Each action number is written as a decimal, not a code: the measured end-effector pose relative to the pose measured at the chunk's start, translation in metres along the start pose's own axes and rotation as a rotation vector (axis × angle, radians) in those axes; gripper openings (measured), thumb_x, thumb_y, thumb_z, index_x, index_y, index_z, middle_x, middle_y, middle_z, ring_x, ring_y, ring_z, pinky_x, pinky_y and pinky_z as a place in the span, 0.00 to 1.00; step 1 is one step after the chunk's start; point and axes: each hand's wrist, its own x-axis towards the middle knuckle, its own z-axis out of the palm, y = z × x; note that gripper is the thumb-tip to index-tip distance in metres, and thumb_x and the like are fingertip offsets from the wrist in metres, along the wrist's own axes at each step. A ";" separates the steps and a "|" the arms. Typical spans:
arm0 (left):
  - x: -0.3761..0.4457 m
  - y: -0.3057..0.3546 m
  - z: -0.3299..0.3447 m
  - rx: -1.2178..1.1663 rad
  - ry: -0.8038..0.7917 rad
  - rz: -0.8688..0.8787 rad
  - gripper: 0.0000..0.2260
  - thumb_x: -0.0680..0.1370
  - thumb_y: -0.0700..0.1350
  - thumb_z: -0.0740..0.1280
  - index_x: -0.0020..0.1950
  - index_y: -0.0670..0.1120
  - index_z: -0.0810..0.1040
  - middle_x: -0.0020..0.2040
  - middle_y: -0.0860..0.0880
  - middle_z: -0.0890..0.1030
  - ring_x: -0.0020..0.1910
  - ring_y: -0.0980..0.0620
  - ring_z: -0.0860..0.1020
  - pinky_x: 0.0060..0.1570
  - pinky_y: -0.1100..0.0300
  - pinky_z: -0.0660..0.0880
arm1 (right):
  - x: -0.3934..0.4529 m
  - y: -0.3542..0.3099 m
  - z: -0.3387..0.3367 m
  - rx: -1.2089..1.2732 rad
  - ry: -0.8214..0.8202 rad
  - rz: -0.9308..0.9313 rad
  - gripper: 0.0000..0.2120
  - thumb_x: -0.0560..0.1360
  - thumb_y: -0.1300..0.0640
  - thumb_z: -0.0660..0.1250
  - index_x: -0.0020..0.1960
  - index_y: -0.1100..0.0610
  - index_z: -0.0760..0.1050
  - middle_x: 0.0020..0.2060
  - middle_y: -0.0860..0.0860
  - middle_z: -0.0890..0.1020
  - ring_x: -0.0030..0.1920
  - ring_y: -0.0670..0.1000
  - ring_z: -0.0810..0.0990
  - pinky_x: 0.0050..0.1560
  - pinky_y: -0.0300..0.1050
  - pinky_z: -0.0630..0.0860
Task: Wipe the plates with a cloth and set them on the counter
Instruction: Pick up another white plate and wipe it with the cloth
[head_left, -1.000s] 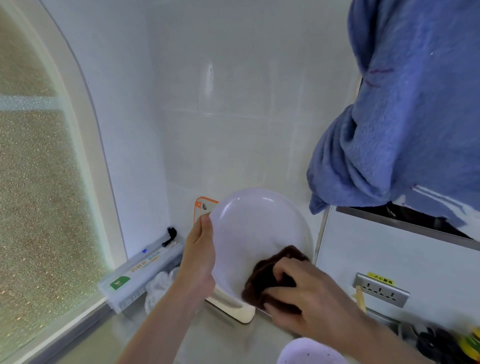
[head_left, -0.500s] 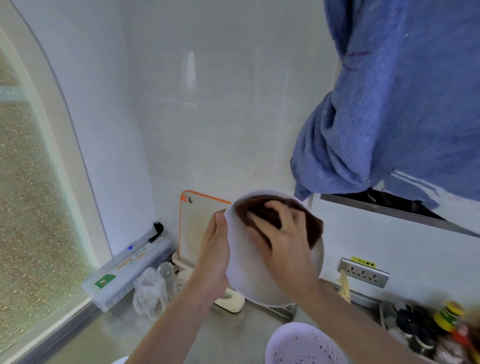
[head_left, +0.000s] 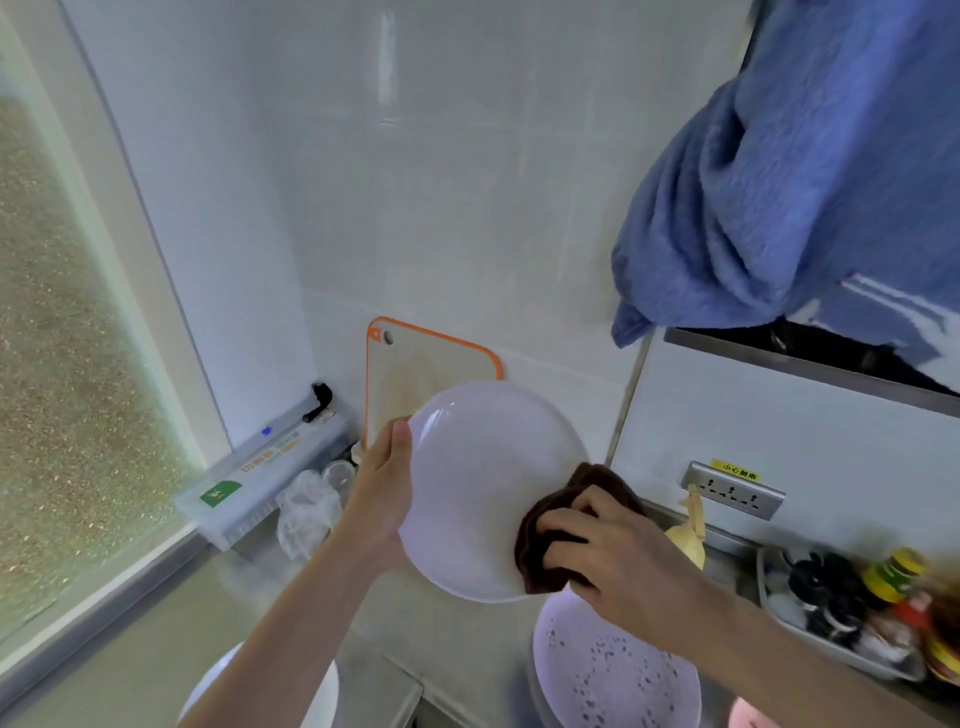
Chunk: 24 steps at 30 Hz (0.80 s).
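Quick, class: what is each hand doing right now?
Left hand: closed on the plate, at its rim.
Right hand: closed on the brown cloth, pressed against the plate.

Both forearms were bare, no sleeves reaching the left hand (head_left: 382, 499) or right hand (head_left: 618, 551), and no rings showed.

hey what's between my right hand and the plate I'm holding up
The dark brown cloth. In the head view your right hand presses it against the white plate at its lower right edge.
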 end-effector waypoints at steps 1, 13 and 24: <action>0.002 -0.006 -0.004 0.002 -0.012 -0.009 0.16 0.84 0.52 0.52 0.49 0.48 0.77 0.51 0.43 0.79 0.48 0.47 0.77 0.50 0.49 0.76 | -0.002 0.002 0.004 -0.020 -0.005 0.045 0.07 0.65 0.56 0.73 0.39 0.45 0.80 0.47 0.41 0.81 0.43 0.47 0.70 0.48 0.38 0.68; 0.040 -0.130 -0.058 0.139 0.042 -0.282 0.15 0.81 0.53 0.56 0.49 0.47 0.79 0.53 0.40 0.81 0.54 0.38 0.80 0.55 0.43 0.76 | -0.013 0.002 0.082 0.396 -0.058 0.848 0.15 0.75 0.61 0.66 0.61 0.51 0.77 0.56 0.48 0.79 0.55 0.50 0.75 0.57 0.43 0.73; 0.054 -0.239 -0.083 0.131 0.211 -0.569 0.19 0.78 0.30 0.61 0.67 0.41 0.66 0.58 0.41 0.70 0.54 0.41 0.72 0.36 0.55 0.75 | -0.007 -0.034 0.119 0.659 -0.115 1.098 0.07 0.70 0.52 0.74 0.48 0.46 0.81 0.38 0.38 0.80 0.40 0.33 0.77 0.46 0.27 0.69</action>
